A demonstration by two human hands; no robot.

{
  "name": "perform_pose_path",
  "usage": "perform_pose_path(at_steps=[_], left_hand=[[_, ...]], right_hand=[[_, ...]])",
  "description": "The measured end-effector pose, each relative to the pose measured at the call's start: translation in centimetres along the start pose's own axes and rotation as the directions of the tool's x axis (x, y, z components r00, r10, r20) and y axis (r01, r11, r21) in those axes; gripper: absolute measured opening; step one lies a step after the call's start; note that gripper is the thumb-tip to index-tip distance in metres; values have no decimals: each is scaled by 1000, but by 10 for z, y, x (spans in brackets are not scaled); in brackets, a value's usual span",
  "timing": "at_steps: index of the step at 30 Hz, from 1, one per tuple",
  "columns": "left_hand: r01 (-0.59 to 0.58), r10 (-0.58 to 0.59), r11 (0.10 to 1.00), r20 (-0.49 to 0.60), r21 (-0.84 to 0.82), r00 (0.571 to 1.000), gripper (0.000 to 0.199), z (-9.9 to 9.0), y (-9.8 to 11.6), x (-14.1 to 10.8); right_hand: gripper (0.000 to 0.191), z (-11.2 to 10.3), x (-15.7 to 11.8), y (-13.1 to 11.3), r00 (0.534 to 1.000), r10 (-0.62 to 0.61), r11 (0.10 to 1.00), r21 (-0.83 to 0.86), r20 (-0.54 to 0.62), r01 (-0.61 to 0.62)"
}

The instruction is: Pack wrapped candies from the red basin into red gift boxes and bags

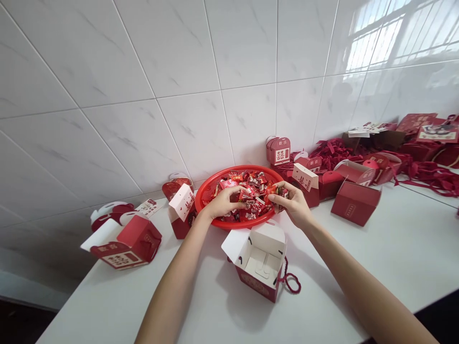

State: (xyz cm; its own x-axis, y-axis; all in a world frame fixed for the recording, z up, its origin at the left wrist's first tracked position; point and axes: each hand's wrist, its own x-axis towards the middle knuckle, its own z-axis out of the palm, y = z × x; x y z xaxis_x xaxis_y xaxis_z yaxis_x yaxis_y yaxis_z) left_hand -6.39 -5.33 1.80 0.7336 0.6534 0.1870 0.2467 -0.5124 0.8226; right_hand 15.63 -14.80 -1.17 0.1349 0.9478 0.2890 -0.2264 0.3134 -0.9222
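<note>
A red plastic basket [201, 190] full of wrapped candies [253, 210] stands against the wall. My left hand [224, 203] reaches over its near left side, thumb and fingers apart, fingertips touching the candies. At the right rim my right hand [294, 205] is closed on a few wrapped candies [274, 193] in red and dark wrappers. Just below the basket, between my forearms, sits an open red gift box [256, 282] with its white inside showing and its flaps up. Only its bare bottom shows inside. A dark red cord [292, 282] loops out from its right side.
Left of the basket stand red boxes, one open and tilted [131, 241], another with a raised flap [181, 203]. On the right are more boxes [355, 203] and a heap of red ribbons [332, 150]. A tiled wall [186, 124] closes off the back of the white table [308, 306].
</note>
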Motion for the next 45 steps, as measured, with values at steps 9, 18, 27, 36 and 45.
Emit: perform_pose_path(at_steps=[9,18,27,36,45], left_hand=[[-24,21,998,-59,-51,998,64,1,-5,-4],[-17,11,999,-137,-45,991,83,1,-10,-3],[-36,42,998,-141,49,989,39,1,1,-5],[-24,5,997,-263,-68,965,35,8,11,-7],[-46,44,982,-15,-183,999,34,-6,56,-34]], right_hand=[[43,4,-1,1,1000,-15,999,-38,-27,14],[41,5,-3,2,998,-45,994,-105,-39,41],[45,10,-5,-1,996,-66,980,-189,-60,53],[45,11,-6,-2,996,-76,977,-205,-52,64],[44,5,-2,-4,999,-49,994,-96,-22,47]])
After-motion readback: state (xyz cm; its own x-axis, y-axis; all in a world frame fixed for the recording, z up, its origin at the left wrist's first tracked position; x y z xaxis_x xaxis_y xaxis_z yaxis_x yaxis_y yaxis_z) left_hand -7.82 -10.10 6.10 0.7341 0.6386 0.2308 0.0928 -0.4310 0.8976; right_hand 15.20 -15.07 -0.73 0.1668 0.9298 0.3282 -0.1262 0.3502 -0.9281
